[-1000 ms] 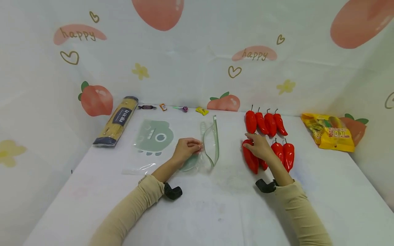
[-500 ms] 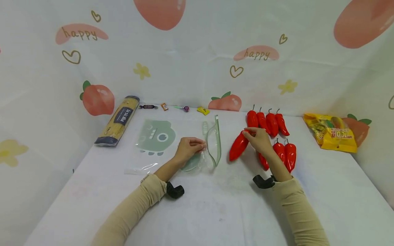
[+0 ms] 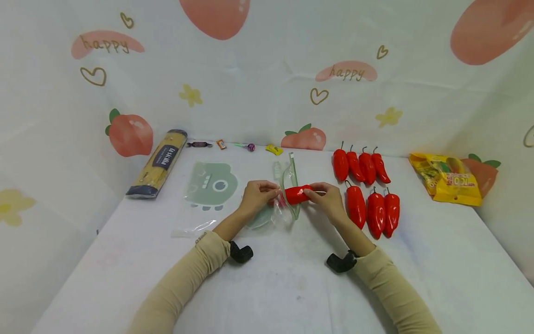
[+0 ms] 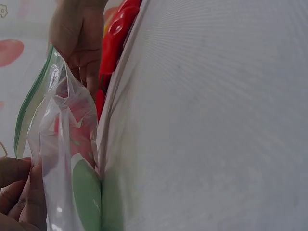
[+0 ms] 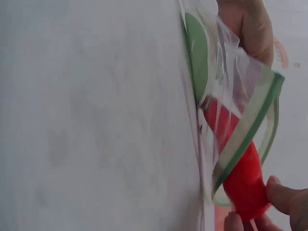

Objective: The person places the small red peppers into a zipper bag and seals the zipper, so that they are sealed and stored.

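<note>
My left hand (image 3: 256, 197) pinches the side of a clear zip bag (image 5: 198, 57) with a green seal strip, near its mouth. The mouth gapes toward the right. In my right hand (image 3: 330, 200) is a glossy red chili pepper (image 3: 295, 195), gripped at the stem end by thumb and fingers. The pepper's tip half lies inside the bag, showing through the plastic in the right wrist view; its thick end stays outside. In the left wrist view, crinkled plastic partly veils the pepper and my right hand (image 4: 79, 29) appears beyond the mouth.
Three red peppers (image 3: 355, 206) lie in a front row on the right, with several more (image 3: 366, 168) behind. A yellow snack bag (image 3: 452, 181) is far right. Left are a flat bag with a green monster print (image 3: 210, 185) and packaged spaghetti (image 3: 160, 164). Candies (image 3: 250, 147) line the back.
My right hand has picked up the left pepper of the front row and carried it left, tip first, into the bag's mouth. My left hand keeps its pinch on the bag.
</note>
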The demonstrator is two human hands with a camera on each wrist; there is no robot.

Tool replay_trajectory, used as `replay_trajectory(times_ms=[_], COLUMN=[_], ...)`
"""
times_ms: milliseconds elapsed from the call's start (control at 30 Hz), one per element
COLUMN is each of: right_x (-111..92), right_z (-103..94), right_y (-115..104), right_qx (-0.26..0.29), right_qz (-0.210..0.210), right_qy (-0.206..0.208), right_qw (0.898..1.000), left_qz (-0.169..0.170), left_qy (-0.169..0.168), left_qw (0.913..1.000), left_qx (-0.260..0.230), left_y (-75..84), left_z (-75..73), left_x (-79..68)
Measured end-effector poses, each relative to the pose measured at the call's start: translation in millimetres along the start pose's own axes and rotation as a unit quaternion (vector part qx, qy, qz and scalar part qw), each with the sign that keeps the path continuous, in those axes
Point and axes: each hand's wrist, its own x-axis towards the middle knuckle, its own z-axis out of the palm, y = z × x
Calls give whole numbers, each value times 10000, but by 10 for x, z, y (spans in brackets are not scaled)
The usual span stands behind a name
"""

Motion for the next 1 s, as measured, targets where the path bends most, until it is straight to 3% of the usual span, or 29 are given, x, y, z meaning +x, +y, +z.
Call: replay_trajectory(times_ms=[167, 433, 667, 800, 1000], right_x=[-25, -52, -90, -86, -98], right_z=[108, 162, 27, -248, -718], right_y=[-1, 43, 27, 78, 177], right_qx=[-73, -154, -138, -268, -518], right_qz=[-190, -846, -1249, -1352, -628], right_qy=[-282, -956, -1284, -876, 274], right_qw=[9994, 9917, 9837, 9866, 9963], left_qz=[-22, -24, -105, -148, -232], left_qy=[-37, -42, -36, -134, -199], left_qw=[10000, 10000, 9999, 9998, 9995], left_qx=[-32, 9, -81, -74, -16], left_y=[27, -3, -7, -17, -41], left_z=[-18, -25, -64, -85, -110], left_x=[-3, 10, 1, -2, 6])
